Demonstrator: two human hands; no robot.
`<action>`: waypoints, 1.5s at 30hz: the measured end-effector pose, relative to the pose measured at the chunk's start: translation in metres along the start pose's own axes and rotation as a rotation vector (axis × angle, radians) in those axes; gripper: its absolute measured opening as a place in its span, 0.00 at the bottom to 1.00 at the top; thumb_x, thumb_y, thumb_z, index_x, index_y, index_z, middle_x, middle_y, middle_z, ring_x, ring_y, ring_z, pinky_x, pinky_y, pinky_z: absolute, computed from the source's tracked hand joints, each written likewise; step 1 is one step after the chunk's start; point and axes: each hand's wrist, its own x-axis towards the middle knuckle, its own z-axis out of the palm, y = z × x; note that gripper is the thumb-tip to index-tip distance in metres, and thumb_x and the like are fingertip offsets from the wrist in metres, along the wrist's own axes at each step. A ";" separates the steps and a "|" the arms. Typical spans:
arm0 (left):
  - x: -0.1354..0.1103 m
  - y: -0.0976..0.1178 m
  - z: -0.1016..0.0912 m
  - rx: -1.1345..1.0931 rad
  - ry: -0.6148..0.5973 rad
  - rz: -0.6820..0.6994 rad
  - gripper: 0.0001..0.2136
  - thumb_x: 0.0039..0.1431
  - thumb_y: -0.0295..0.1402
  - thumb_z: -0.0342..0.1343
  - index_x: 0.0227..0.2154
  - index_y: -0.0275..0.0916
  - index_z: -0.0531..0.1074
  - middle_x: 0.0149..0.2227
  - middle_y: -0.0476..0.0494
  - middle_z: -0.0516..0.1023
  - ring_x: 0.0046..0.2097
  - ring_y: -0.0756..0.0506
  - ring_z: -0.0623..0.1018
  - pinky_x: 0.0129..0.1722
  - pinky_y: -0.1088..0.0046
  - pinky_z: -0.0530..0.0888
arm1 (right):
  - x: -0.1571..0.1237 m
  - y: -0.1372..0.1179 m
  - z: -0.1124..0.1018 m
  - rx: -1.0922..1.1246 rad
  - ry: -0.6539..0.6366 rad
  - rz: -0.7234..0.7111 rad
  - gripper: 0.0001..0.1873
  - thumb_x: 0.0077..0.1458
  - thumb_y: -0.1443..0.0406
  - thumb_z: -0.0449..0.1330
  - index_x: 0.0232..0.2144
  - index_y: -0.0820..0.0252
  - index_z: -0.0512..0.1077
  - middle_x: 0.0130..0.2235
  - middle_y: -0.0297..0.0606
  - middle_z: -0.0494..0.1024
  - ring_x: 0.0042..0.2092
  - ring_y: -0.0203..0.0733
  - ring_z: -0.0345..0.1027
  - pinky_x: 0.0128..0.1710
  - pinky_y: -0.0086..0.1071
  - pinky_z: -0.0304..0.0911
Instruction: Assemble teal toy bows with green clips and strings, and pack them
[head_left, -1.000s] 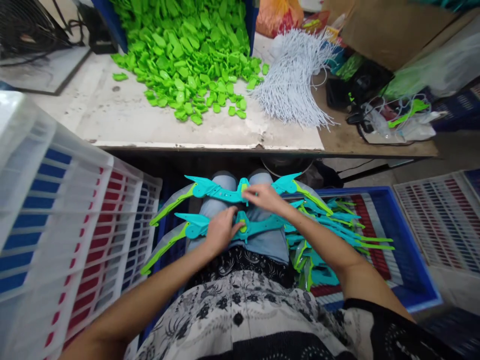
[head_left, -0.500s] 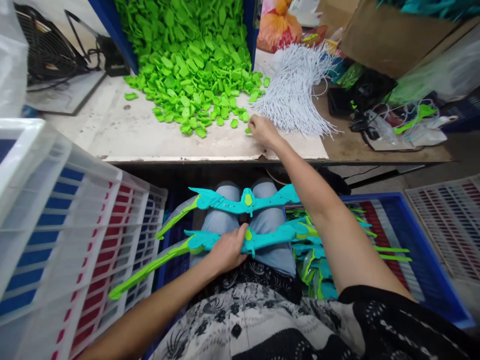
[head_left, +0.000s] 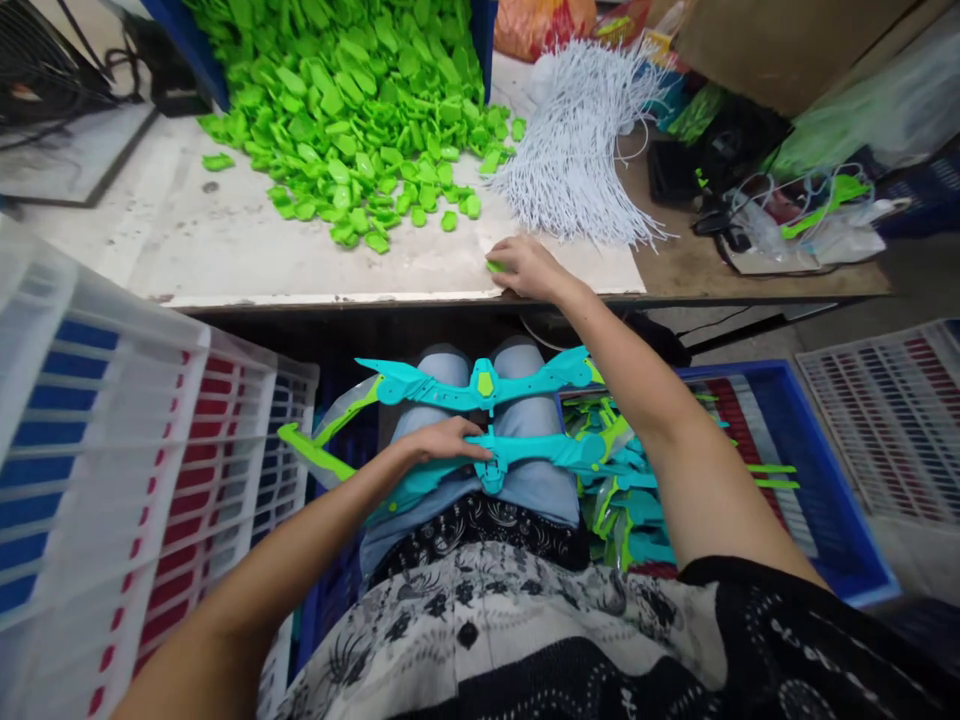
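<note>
Two teal toy bows with lime-green limbs lie across my lap. On the farther toy bow [head_left: 450, 398] a lime-green plate sits at the centre. My left hand [head_left: 448, 440] is closed around the nearer toy bow [head_left: 532, 449] just left of its middle; this bow's centre shows no green plate from above. Over the table's front edge, my right hand [head_left: 529, 268] pinches a small green plastic piece [head_left: 495, 266], mostly covered by the fingers. Beyond it spreads a heap of similar green pieces [head_left: 360, 150], spilling from a blue bin.
A bundle of white cords [head_left: 577, 150] lies on the table [head_left: 247, 265], right of the heap. White plastic crates [head_left: 187, 440] stand at my left. At my right, a blue crate [head_left: 847, 540] holds several more bows. A cardboard box [head_left: 780, 50] stands at the back right.
My left hand has turned the nearer bow over, so its green plate no longer shows and its green limb points differently. My right hand stays near the table edge with the green piece.
</note>
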 end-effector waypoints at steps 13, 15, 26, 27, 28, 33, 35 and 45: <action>0.007 -0.010 0.002 -0.310 -0.113 -0.022 0.19 0.46 0.47 0.62 0.34 0.34 0.75 0.30 0.46 0.77 0.30 0.49 0.73 0.35 0.72 0.70 | -0.241 -0.154 0.081 0.155 0.063 -0.127 0.16 0.58 0.57 0.56 0.42 0.63 0.72 0.45 0.47 0.76 0.46 0.47 0.64 0.43 0.41 0.62; 0.008 -0.010 0.004 -0.352 -0.122 -0.027 0.20 0.46 0.46 0.62 0.35 0.34 0.75 0.32 0.45 0.76 0.31 0.49 0.73 0.35 0.72 0.70 | -0.255 -0.159 0.095 0.152 0.022 -0.033 0.16 0.59 0.57 0.55 0.44 0.61 0.72 0.47 0.46 0.75 0.48 0.47 0.63 0.45 0.42 0.61; 0.004 -0.008 0.004 -0.036 -0.032 0.070 0.23 0.46 0.48 0.60 0.39 0.33 0.73 0.34 0.47 0.74 0.34 0.48 0.70 0.33 0.74 0.66 | -0.253 -0.177 0.104 0.231 0.010 0.358 0.16 0.54 0.51 0.58 0.40 0.51 0.74 0.53 0.40 0.71 0.56 0.49 0.58 0.56 0.45 0.49; 0.005 -0.008 0.005 0.036 0.003 0.078 0.23 0.45 0.48 0.60 0.37 0.33 0.72 0.31 0.48 0.72 0.32 0.48 0.69 0.31 0.75 0.64 | -0.250 -0.178 0.102 0.260 0.014 0.390 0.18 0.53 0.51 0.59 0.42 0.52 0.73 0.52 0.40 0.71 0.56 0.49 0.59 0.55 0.44 0.49; 0.005 -0.009 0.007 0.095 0.038 0.084 0.22 0.45 0.49 0.60 0.34 0.33 0.72 0.29 0.49 0.70 0.31 0.49 0.68 0.30 0.75 0.62 | -0.247 -0.178 0.100 0.288 0.005 0.419 0.21 0.51 0.51 0.60 0.44 0.53 0.71 0.52 0.41 0.71 0.54 0.49 0.60 0.55 0.44 0.49; 0.007 -0.008 0.012 0.143 0.121 0.068 0.20 0.44 0.50 0.59 0.29 0.35 0.69 0.25 0.51 0.65 0.28 0.50 0.64 0.27 0.75 0.59 | -0.233 -0.174 0.096 0.282 -0.143 0.488 0.37 0.44 0.50 0.66 0.53 0.59 0.63 0.49 0.44 0.73 0.51 0.52 0.63 0.51 0.44 0.50; 0.004 -0.006 0.013 0.147 0.144 0.053 0.20 0.43 0.50 0.60 0.27 0.35 0.68 0.25 0.52 0.65 0.27 0.50 0.64 0.26 0.75 0.59 | -0.230 -0.175 0.097 0.245 -0.184 0.494 0.37 0.42 0.49 0.67 0.51 0.59 0.66 0.47 0.44 0.74 0.50 0.52 0.63 0.50 0.43 0.50; 0.001 0.003 0.020 0.139 0.095 0.074 0.20 0.45 0.49 0.57 0.31 0.34 0.68 0.28 0.48 0.70 0.29 0.47 0.69 0.29 0.73 0.64 | -0.232 -0.170 0.094 0.193 -0.289 0.427 0.39 0.40 0.46 0.66 0.51 0.60 0.64 0.46 0.43 0.74 0.48 0.50 0.64 0.46 0.40 0.50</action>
